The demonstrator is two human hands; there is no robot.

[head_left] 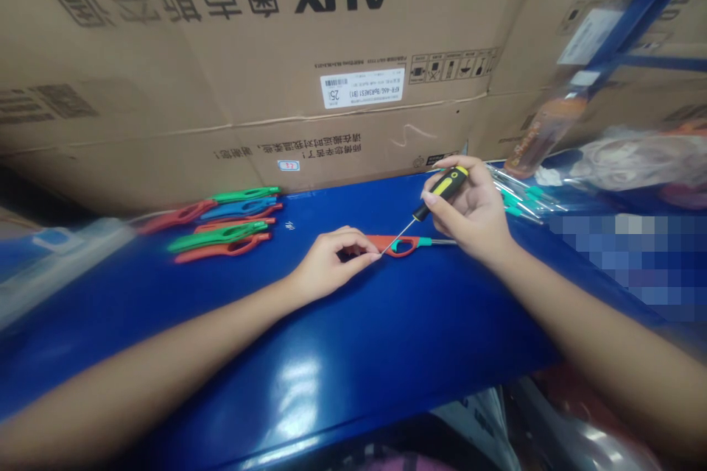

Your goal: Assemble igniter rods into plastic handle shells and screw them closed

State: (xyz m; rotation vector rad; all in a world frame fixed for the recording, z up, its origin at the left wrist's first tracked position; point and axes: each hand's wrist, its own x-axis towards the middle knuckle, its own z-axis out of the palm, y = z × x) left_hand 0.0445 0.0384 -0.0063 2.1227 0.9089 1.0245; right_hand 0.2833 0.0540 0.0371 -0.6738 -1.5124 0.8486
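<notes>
A screwdriver (448,190) with a black and yellow handle is held in my right hand (476,215), its thin shaft slanting down to the left. The shaft's tip meets the pinched thumb and fingertips of my left hand (331,263). Whether those fingertips hold a small part as well is too small to tell. Beneath them lies an orange lighter body (406,244) with a teal trigger piece and a metal rod pointing right. My left hand covers its left end.
Green, blue and orange lighter bodies (224,235) lie at the left on the blue table (248,360). Metal rods with teal parts (519,199) and a drink bottle (546,134) are at the right. Large cardboard boxes (221,88) stand behind. A plastic bag (641,158) sits far right.
</notes>
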